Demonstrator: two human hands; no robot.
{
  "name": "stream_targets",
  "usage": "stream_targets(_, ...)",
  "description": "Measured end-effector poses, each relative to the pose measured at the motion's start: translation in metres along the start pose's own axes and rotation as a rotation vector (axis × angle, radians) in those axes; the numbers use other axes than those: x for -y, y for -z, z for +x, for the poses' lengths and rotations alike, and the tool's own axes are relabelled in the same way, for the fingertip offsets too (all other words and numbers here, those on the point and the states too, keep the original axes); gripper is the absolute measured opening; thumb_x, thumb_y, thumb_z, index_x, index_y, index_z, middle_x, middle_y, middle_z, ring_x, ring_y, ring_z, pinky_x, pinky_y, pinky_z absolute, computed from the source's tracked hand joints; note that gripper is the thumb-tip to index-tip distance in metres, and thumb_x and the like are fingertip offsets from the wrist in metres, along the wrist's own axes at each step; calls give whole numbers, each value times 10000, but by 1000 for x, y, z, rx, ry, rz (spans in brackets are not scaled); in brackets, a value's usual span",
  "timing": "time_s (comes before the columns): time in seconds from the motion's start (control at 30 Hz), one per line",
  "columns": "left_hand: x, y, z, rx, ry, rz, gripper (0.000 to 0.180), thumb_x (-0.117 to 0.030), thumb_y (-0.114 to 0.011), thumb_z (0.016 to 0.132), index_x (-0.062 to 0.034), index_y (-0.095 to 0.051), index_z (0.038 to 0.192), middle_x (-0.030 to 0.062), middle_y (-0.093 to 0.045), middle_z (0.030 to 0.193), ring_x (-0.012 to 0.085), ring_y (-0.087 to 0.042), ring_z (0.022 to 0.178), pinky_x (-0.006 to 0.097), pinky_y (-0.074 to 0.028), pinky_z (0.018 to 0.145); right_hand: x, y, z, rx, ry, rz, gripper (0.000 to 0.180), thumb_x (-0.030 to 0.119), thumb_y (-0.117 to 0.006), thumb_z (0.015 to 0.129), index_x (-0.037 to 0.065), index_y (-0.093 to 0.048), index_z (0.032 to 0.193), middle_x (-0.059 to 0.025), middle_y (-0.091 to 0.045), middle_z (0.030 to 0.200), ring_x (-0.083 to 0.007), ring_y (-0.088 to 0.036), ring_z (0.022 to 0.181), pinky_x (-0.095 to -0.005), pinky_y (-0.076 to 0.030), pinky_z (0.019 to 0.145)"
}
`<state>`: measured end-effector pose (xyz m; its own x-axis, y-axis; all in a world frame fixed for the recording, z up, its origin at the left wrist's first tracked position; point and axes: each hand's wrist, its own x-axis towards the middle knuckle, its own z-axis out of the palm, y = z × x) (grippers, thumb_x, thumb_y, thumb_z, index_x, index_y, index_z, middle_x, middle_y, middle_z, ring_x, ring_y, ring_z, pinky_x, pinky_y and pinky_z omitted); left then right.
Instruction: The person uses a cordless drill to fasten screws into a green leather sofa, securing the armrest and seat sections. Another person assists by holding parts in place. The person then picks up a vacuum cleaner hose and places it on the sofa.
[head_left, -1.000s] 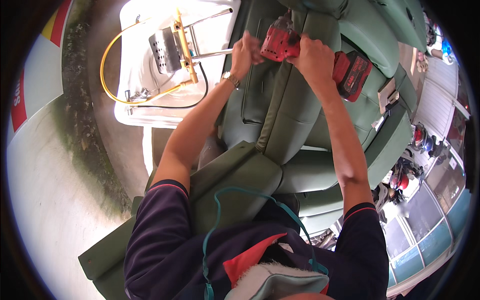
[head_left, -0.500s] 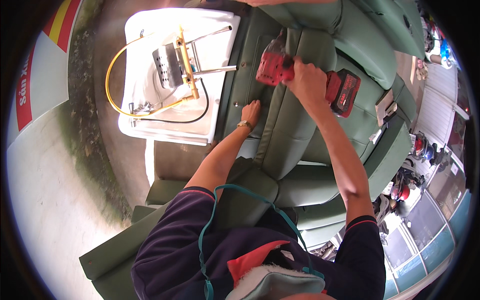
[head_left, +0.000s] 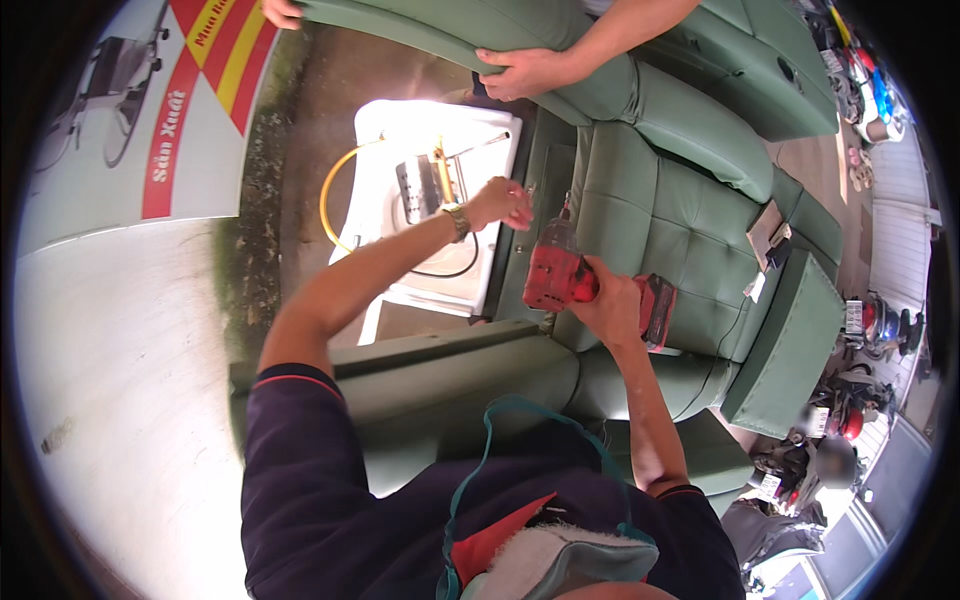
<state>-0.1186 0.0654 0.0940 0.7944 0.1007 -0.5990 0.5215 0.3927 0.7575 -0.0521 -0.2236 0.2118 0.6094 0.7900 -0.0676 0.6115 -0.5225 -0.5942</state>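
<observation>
The right hand gripped a red drill aimed at twelve o'clock; left hand's fingers pinched at the green sofa edge, likely steadying a screw.

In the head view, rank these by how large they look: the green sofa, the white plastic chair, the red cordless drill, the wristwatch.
1. Green sofa, by far the largest.
2. White plastic chair.
3. Red cordless drill, held in the right hand; being nearer the camera enlarges it.
4. Wristwatch on the left hand wrist, smallest.
</observation>
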Motion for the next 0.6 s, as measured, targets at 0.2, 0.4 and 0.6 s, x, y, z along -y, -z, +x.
stream_targets(0.2, -135, -33, -135, 73, -12, -302, 175, -114, -592, 1066, 31, -584, 1164, 269, -654, 1330, 339, -708, 1187, 369, -601, 1043, 52, 27, -24, -93, 76, 209, 589, 185, -858, 653, 79, -691, 1208, -178, -695, 747, -392, -705, 726, -482, -557, 700)
stream_targets(0.4, -147, -38, -188, 125, -75, -349, 194, -165, -582, 1081, 3, -600, 1176, 229, -619, 1419, 311, -686, 1231, 349, -604, 1040, 96, 36, -35, -107, 170, 234, 567, 154, -836, 649, 77, -698, 1193, -160, -669, 710, -392, -676, 679, -464, -532, 677)
stream_targets(0.6, -141, -26, -209, 85, -92, -324, 195, -187, -576, 1093, -17, -611, 1181, 182, -683, 1355, 283, -716, 1177, 358, -607, 1014, 112, 39, -30, -58, 251, 192, 561, 154, -828, 647, 107, -693, 1189, -144, -658, 686, -383, -670, 668, -458, -519, 660)
